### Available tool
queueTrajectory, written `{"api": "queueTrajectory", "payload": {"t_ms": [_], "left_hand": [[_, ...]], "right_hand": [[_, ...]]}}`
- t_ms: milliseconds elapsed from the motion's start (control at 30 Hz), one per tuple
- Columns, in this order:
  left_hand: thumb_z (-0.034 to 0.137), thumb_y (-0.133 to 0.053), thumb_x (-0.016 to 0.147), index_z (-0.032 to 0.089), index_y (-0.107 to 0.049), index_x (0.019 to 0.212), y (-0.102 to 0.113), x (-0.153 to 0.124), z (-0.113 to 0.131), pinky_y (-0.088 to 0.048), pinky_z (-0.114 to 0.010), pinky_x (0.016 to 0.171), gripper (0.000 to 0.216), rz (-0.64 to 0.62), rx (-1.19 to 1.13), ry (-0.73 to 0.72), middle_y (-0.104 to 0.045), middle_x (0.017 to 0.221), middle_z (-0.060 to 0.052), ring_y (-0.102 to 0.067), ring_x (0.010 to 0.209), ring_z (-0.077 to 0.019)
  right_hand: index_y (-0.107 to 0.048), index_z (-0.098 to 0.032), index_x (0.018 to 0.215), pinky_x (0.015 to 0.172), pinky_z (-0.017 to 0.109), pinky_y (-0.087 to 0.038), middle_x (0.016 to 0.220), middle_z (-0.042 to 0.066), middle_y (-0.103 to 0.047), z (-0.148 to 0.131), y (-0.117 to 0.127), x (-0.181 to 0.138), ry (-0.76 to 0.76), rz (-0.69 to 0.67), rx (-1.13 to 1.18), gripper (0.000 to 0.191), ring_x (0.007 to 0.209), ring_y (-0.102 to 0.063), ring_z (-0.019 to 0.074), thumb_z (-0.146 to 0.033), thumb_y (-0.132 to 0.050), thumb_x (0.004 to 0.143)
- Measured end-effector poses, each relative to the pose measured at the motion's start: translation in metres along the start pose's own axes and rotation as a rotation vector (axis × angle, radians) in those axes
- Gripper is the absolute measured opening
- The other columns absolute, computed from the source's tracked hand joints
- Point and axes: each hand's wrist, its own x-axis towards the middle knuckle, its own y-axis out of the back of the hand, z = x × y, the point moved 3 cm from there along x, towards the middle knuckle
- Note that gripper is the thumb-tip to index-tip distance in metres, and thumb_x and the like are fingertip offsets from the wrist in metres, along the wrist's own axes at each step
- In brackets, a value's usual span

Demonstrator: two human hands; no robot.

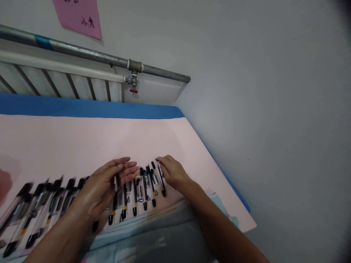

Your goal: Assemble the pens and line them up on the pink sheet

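Note:
Rows of pen parts [135,199] lie side by side on the pink table top: clear tubes with black ends, slim dark rods and small metal tips. My left hand [102,182] is turned palm up above them, fingers stretched to the right. A short, clear-and-dark pen part [116,182] rests in its palm by the thumb. At the right end of the row is my right hand [172,173], its fingers bent and drawn together beside a slim black rod [161,180]. Whatever its fingertips hold is hidden.
More pen parts [52,201] spread to the left, somewhat blurred. A light blue cloth [153,233] covers the near edge. Behind the table's blue border [90,108] are a radiator [55,80] and a metal pipe [90,54]; a grey wall [260,109] stands right.

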Motion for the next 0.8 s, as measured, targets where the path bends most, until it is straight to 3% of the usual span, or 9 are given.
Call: {"api": "queueTrajectory", "payload": {"t_ms": [300,633,800], "left_hand": [[0.003,-0.045,0.077,0.005,-0.058,0.096,0.002,0.003,0.001,-0.056,-0.033,0.072,0.023,0.002,-0.001,0.023,-0.066,0.092,-0.02,-0.064,0.085,-0.0256],[0.001,-0.044,0.076,0.005,-0.059,0.093,0.003,0.001,0.007,-0.057,-0.03,0.067,0.023,0.054,-0.01,-0.003,-0.067,0.089,-0.02,-0.065,0.082,-0.0241],[0.001,-0.045,0.076,0.004,-0.059,0.092,0.005,0.001,0.01,-0.056,-0.028,0.066,0.021,0.049,-0.012,0.002,-0.067,0.085,-0.018,-0.066,0.075,-0.0217]], "right_hand": [[-0.056,-0.018,0.106,0.075,0.024,-0.039,0.096,0.006,-0.054,-0.015,-0.01,0.015,0.04,-0.174,-0.12,0.027,0.085,-0.051,0.0133,-0.014,-0.041,0.083],[-0.059,-0.018,0.099,0.072,0.025,-0.04,0.089,0.005,-0.054,-0.017,-0.011,0.005,-0.043,-0.111,-0.119,0.025,0.079,-0.05,0.0145,-0.013,-0.042,0.081],[-0.059,-0.014,0.105,0.084,0.028,-0.036,0.101,0.008,-0.055,-0.022,-0.011,0.014,0.129,-0.039,-0.069,0.031,0.092,-0.045,0.017,-0.007,-0.043,0.079]]}}
